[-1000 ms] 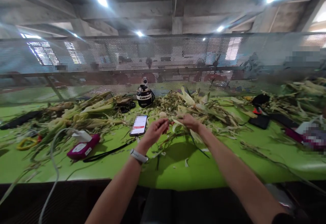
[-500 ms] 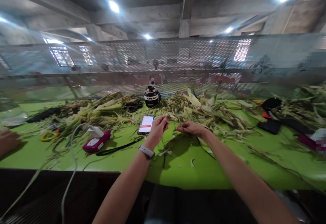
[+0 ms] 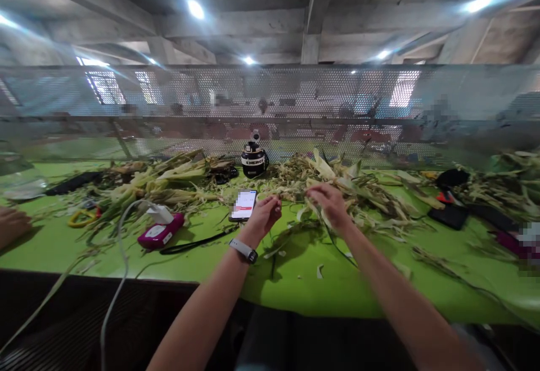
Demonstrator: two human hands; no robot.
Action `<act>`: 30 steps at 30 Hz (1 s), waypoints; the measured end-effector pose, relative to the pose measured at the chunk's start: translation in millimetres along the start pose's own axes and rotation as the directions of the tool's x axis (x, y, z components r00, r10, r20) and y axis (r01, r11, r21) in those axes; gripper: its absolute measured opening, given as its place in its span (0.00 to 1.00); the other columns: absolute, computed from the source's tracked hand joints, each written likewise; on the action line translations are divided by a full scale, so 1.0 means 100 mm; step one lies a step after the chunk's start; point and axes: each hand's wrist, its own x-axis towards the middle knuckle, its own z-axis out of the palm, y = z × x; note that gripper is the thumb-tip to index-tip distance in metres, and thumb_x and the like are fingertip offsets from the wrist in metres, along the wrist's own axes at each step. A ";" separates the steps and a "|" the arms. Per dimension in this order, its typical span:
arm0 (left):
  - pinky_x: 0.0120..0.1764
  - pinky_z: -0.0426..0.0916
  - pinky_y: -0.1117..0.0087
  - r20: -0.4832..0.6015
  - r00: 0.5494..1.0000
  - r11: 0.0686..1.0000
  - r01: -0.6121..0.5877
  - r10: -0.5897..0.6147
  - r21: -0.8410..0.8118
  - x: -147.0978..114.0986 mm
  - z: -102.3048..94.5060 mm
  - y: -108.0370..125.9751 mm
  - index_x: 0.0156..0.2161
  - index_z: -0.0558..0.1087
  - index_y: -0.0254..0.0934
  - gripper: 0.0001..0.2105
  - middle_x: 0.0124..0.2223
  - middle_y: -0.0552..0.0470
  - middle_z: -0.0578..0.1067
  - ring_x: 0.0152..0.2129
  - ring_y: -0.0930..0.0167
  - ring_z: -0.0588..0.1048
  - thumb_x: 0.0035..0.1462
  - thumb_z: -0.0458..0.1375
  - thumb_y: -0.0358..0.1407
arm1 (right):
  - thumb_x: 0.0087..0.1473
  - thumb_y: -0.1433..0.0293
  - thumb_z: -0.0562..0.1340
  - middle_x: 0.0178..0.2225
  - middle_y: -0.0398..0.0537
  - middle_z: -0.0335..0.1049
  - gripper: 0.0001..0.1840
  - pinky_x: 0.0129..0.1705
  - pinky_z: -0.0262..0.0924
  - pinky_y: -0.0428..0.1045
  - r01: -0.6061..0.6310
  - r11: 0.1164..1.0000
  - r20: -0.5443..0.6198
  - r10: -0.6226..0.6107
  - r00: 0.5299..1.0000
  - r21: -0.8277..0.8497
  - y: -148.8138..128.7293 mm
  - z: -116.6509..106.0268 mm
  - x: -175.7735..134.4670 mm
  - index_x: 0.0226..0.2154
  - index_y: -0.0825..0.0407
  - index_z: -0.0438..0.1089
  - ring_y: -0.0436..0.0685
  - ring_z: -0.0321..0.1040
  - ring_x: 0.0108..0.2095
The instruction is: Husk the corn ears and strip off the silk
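Observation:
My left hand (image 3: 265, 215), with a grey watch (image 3: 243, 250) on its wrist, is above the green table just right of a lit phone (image 3: 243, 205). Its fingers are curled together, and anything in them is too small to make out. Across a small gap, my right hand (image 3: 331, 205) is slightly blurred, fingertips pinched together in front of a pile of pale corn husks (image 3: 337, 174). What it pinches is unclear. Thin green husk strips (image 3: 291, 236) and small scraps lie on the table below both hands.
A black jug marked ENERGY (image 3: 253, 160) stands behind the phone. More husks (image 3: 169, 179) lie left, near a magenta power strip (image 3: 161, 231) with a white cable. Another person's hand (image 3: 13, 228) rests at the far left. A perforated metal screen (image 3: 287, 101) runs along the back.
My right hand has risen and moved slightly away from me, its fingers now pointing up and left. My left hand stays nearly in place, fingers still curled.

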 end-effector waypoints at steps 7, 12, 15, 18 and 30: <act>0.21 0.61 0.81 -0.009 1.000 0.991 -0.013 0.014 0.135 0.00 0.04 -0.10 0.27 0.68 0.33 0.14 0.22 0.58 0.70 0.15 0.83 0.65 0.40 0.69 0.35 | 0.48 0.64 0.58 0.31 0.48 0.72 0.13 0.28 0.61 0.48 -0.075 0.995 0.430 0.098 0.898 -0.071 0.05 0.34 -0.08 0.33 0.54 0.73 0.52 0.65 0.25; 0.21 0.60 0.78 -0.044 0.986 0.929 -0.139 0.164 0.344 0.04 0.02 -0.15 0.28 0.68 0.34 0.14 0.23 0.57 0.72 0.15 0.80 0.66 0.44 0.65 0.41 | 0.54 0.63 0.55 0.25 0.47 0.67 0.16 0.34 0.57 0.48 0.266 0.909 0.313 -0.164 0.936 -0.320 0.03 0.25 -0.09 0.21 0.52 0.68 0.53 0.62 0.29; 0.19 0.57 0.77 -0.006 0.952 0.794 -0.252 0.307 0.553 0.04 0.01 -0.20 0.26 0.67 0.35 0.11 0.18 0.58 0.68 0.14 0.78 0.66 0.50 0.60 0.41 | 0.54 0.67 0.54 0.19 0.44 0.60 0.18 0.31 0.53 0.47 0.379 0.841 0.386 -0.225 0.895 -0.386 -0.03 0.28 -0.14 0.16 0.51 0.61 0.51 0.57 0.25; 0.19 0.58 0.76 0.053 0.909 0.648 -0.335 0.414 0.683 0.02 0.02 -0.24 0.25 0.67 0.36 0.10 0.16 0.59 0.66 0.14 0.77 0.66 0.53 0.56 0.39 | 0.53 0.68 0.54 0.18 0.42 0.56 0.18 0.28 0.51 0.46 0.396 0.840 0.412 -0.233 0.881 -0.371 -0.08 0.31 -0.17 0.15 0.51 0.56 0.50 0.54 0.23; 0.20 0.59 0.77 -0.009 0.910 0.802 -0.359 0.414 0.477 0.06 0.02 -0.21 0.29 0.66 0.37 0.09 0.22 0.58 0.69 0.16 0.78 0.67 0.52 0.57 0.40 | 0.40 0.67 0.63 0.32 0.42 0.73 0.15 0.22 0.64 0.45 -0.427 0.885 0.308 0.361 0.880 0.183 0.07 0.42 -0.15 0.35 0.49 0.64 0.48 0.67 0.20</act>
